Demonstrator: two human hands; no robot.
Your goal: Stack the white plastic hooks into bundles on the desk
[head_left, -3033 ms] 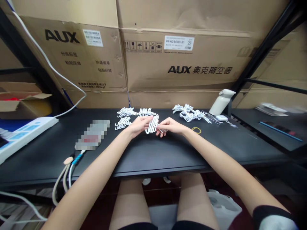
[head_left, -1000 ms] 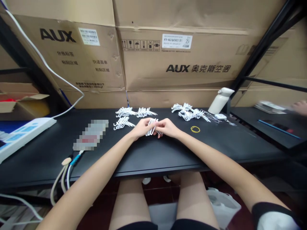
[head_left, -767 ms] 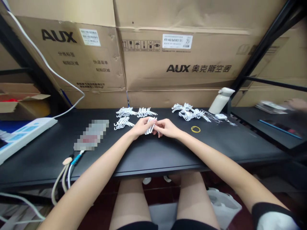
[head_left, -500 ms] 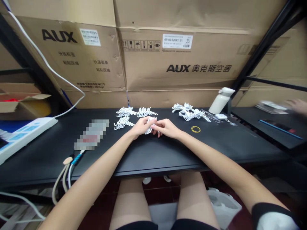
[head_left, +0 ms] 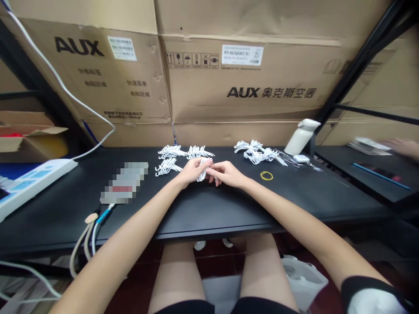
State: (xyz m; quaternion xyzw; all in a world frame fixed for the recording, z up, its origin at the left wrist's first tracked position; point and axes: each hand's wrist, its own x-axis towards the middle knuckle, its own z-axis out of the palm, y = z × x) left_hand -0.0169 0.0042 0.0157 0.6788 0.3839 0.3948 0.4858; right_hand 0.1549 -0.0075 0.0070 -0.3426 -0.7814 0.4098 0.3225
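Just above the black table, my left hand [head_left: 190, 172] is closed around a small bundle of white wire hooks [head_left: 202, 172]. My right hand [head_left: 227, 174] meets it from the other side, with thumb and fingers pinched on the same bundle; some of its fingers are hidden. Behind and left of my hands lie several piles of white hooks, among them a near pile [head_left: 167, 167] and a back pile [head_left: 171, 151]. Further right is a tangled heap of white hooks [head_left: 257, 153]. A yellow rubber band [head_left: 266, 175] lies right of my right hand.
A pale bottle [head_left: 300, 137] and a white earphone case [head_left: 301, 158] stand at the back right. To the left are a blurred-out device [head_left: 126, 181] with cables and a white power strip [head_left: 36, 185]. Cardboard boxes [head_left: 196, 100] wall the back. Another person's hand [head_left: 404, 146] shows at far right.
My hands stay together on the bundle, with only slight finger movement. The view has shifted very slightly. The other person's hand at far right has moved a little.
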